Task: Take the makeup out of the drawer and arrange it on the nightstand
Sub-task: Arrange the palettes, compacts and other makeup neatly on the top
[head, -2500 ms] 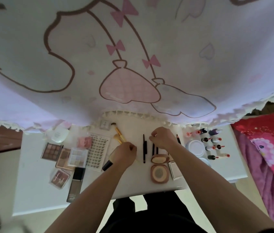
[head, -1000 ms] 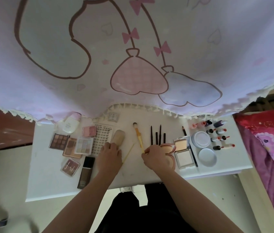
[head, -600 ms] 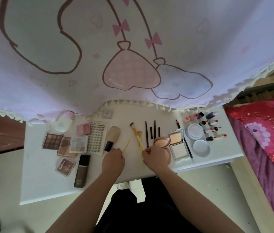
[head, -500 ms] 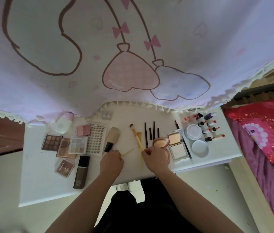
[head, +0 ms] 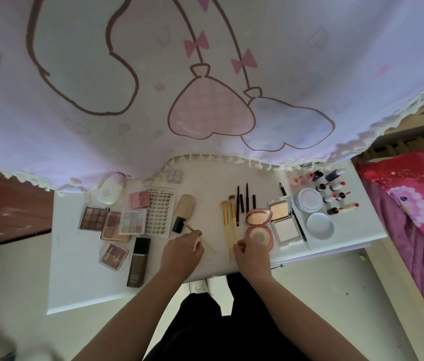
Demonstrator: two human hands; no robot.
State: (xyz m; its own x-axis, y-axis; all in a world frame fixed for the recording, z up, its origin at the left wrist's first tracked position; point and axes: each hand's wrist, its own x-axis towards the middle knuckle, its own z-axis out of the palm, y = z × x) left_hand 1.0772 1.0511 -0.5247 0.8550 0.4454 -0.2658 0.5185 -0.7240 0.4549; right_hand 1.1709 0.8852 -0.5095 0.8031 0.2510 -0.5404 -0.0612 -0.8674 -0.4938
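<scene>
Makeup lies spread over the white nightstand [head: 75, 282]. My left hand [head: 182, 250] is shut on a thin yellow-handled brush [head: 207, 243] that crosses it diagonally, just below the big powder brush [head: 184, 212]. My right hand [head: 251, 252] rests on the lower ends of two yellow-handled brushes [head: 229, 222], its fingers pinched around one handle. Dark pencils [head: 244, 201] stand in a row behind them. An open round pink compact [head: 259, 227] lies right of my right hand, beside an open square compact [head: 282, 220].
Eyeshadow palettes [head: 113, 221], a lash sheet [head: 160, 213] and a dark foundation bottle [head: 138, 259] fill the left side. Round white jars [head: 315, 212] and small bottles [head: 336, 191] sit at the right. A pink curtain [head: 205, 74] overhangs the back edge. A red pillow [head: 414, 196] lies on the bed at right.
My left hand has turned the thin brush so it now slants from upper left to lower right. My right hand has slid down a little, uncovering the round compact. The camera has moved closer.
</scene>
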